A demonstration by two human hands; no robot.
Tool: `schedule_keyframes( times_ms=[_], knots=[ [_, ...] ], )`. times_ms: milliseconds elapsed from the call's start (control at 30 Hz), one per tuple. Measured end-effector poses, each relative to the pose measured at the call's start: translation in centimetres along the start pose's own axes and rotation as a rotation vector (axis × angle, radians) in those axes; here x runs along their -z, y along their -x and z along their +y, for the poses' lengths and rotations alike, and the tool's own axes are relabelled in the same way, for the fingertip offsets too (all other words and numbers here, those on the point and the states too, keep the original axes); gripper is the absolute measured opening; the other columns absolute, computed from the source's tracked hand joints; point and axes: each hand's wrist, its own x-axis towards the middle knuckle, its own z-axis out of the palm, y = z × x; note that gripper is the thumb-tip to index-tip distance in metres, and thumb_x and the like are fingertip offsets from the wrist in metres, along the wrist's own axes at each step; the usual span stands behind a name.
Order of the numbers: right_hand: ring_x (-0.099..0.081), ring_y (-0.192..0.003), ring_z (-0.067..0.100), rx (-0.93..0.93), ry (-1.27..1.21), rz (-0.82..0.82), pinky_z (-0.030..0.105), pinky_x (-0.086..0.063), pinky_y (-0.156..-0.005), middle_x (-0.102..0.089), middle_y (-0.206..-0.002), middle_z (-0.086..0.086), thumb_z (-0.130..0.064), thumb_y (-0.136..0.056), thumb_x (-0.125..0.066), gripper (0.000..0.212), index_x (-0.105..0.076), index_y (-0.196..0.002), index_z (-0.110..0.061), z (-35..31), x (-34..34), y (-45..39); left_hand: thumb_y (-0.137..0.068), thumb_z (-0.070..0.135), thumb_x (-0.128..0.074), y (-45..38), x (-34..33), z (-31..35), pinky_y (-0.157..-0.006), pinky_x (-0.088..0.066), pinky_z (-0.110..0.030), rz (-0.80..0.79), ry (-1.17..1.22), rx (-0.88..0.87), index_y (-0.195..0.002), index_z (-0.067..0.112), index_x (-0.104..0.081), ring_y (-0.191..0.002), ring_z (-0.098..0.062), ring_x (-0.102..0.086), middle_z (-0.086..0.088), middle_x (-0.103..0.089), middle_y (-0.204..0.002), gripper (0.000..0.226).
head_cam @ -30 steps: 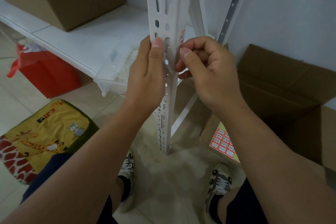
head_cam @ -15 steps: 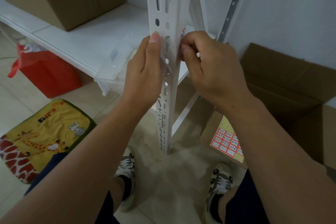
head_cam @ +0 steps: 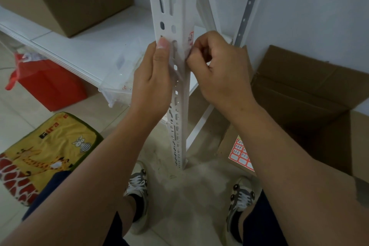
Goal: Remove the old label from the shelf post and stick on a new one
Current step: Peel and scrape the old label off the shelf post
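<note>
In the head view, the white slotted shelf post (head_cam: 180, 50) is seen rising from the floor between the two feet. The old label (head_cam: 190, 39), red-edged with handwriting, is stuck on the post's right-hand face, just above the right hand (head_cam: 217, 70). That hand is curled nearly closed, its fingertips pressed against the post edge at the lower part of the label; whether a corner is already pinched cannot be told, since the fingertips are hidden by the knuckles. The left hand (head_cam: 153, 78) is laid flat along the post's front face, thumb extended upward and fingers wrapped behind, so the post is braced, not gripped tightly.

The step in hand is judged to be the peeling. It is best done by a corner being lifted with a nail, then drawn back slowly and low along the metal, so that the paper is not torn and residue is kept small. The sheet of new labels (head_cam: 240, 154) is lying by the cardboard box (head_cam: 299, 94), within reach for afterwards.
</note>
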Motion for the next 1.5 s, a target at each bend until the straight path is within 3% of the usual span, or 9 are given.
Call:
schedule_keyframes(
  times_ms=[167, 300, 433, 567, 733, 933, 1067, 1200, 1500],
  knots=[
    [-0.065, -0.07, 0.014, -0.174, -0.317, -0.017, 0.033, -0.058, -0.064, -0.065, -0.072, -0.006, -0.013, -0.095, -0.053, 0.013, -0.059, -0.086, -0.019, -0.4, 0.4, 0.5, -0.097, 0.049, -0.024, -0.1, 0.5, -0.1, -0.095, -0.054, -0.037, -0.03, -0.003, -0.003, -0.118, 0.016, -0.06, -0.105, -0.013, -0.065, 0.002, -0.068, -0.11, 0.053],
    [-0.067, -0.07, 0.014, -0.263, -0.505, -0.052, 0.025, -0.057, -0.063, -0.068, -0.073, 0.0, -0.009, -0.097, -0.053, 0.012, -0.063, -0.09, -0.012, -0.8, 0.7, 0.8, -0.102, 0.038, -0.027, 0.3, 0.3, 0.0, -0.082, -0.05, -0.019, 0.002, -0.024, -0.043, -0.114, 0.015, -0.055, -0.093, -0.001, -0.061, 0.015, -0.061, -0.097, 0.038],
    [-0.067, -0.069, 0.014, -0.31, -0.612, -0.095, 0.025, -0.056, -0.064, -0.067, -0.07, -0.002, -0.01, -0.098, -0.051, 0.014, -0.064, -0.094, -0.011, -0.8, 1.0, 0.9, -0.1, 0.026, -0.042, 0.8, 0.1, 0.3, -0.097, -0.048, -0.03, 0.188, -0.096, -0.181, -0.136, 0.007, -0.043, -0.114, -0.007, -0.053, -0.001, -0.053, -0.125, 0.041],
    [-0.066, -0.067, 0.015, -0.316, -0.692, -0.145, 0.025, -0.055, -0.065, -0.067, -0.068, -0.003, -0.01, -0.099, -0.05, 0.015, -0.064, -0.094, -0.01, -0.9, 1.0, 1.1, -0.093, 0.011, -0.054, 0.9, 0.5, 0.3, -0.084, -0.044, -0.026, 0.358, -0.265, -0.466, -0.119, -0.004, -0.053, -0.098, -0.02, -0.052, -0.007, -0.05, -0.106, 0.03],
    [-0.064, -0.066, 0.016, -0.315, -0.816, -0.215, 0.03, -0.055, -0.065, -0.065, -0.068, 0.001, -0.011, -0.099, -0.048, 0.016, -0.063, -0.096, -0.007, -1.2, 1.3, 1.2, -0.092, 0.004, -0.053, 1.5, 0.4, 0.9, -0.076, -0.038, -0.012, 0.294, -0.332, -0.663, -0.101, -0.01, -0.063, -0.084, -0.018, -0.052, -0.014, -0.058, -0.091, 0.02],
    [-0.065, -0.089, 0.046, -0.289, -0.808, -0.205, 0.057, -0.055, -0.077, -0.064, -0.093, 0.03, -0.013, -0.097, -0.052, 0.015, -0.061, -0.101, -0.001, -0.8, 1.3, 1.5, -0.096, 0.009, -0.056, 2.0, 0.3, 1.4, -0.07, -0.051, -0.023, 0.142, -0.231, -0.649, -0.106, -0.007, -0.065, -0.076, -0.019, -0.063, -0.008, -0.064, -0.09, 0.02],
    [-0.068, -0.074, 0.029, -0.284, -0.766, -0.194, 0.037, -0.058, -0.067, -0.068, -0.078, 0.014, -0.016, -0.093, -0.057, 0.013, -0.061, -0.095, -0.004, -0.7, 1.6, 1.4, -0.096, 0.01, -0.059, 2.2, 0.5, 1.8, -0.07, -0.058, -0.036, 0.061, -0.07, -0.553, -0.107, 0.004, -0.064, -0.079, -0.02, -0.068, -0.01, -0.069, -0.093, 0.014],
    [-0.064, -0.059, 0.011, -0.235, -0.687, -0.154, 0.024, -0.055, -0.061, -0.066, -0.064, -0.006, -0.032, -0.082, -0.061, 0.031, -0.061, -0.091, -0.002, -0.8, 1.7, 1.4, -0.096, 0.004, -0.057, 2.2, 1.0, 2.2, -0.071, -0.058, -0.031, 0.013, 0.031, -0.465, -0.102, 0.008, -0.063, -0.079, -0.014, -0.068, -0.007, -0.07, -0.089, 0.009],
    [-0.063, -0.06, 0.014, -0.277, -0.72, -0.176, 0.03, -0.056, -0.062, -0.066, -0.065, -0.001, -0.034, -0.083, -0.06, 0.03, -0.063, -0.088, -0.005, -0.5, 1.5, 1.5, -0.097, 0.005, -0.056, 1.8, 1.4, 2.2, -0.069, -0.052, -0.014, -0.036, 0.116, -0.343, -0.097, 0.008, -0.062, -0.072, -0.001, -0.067, 0.004, -0.067, -0.079, 0.007]
  ],
)
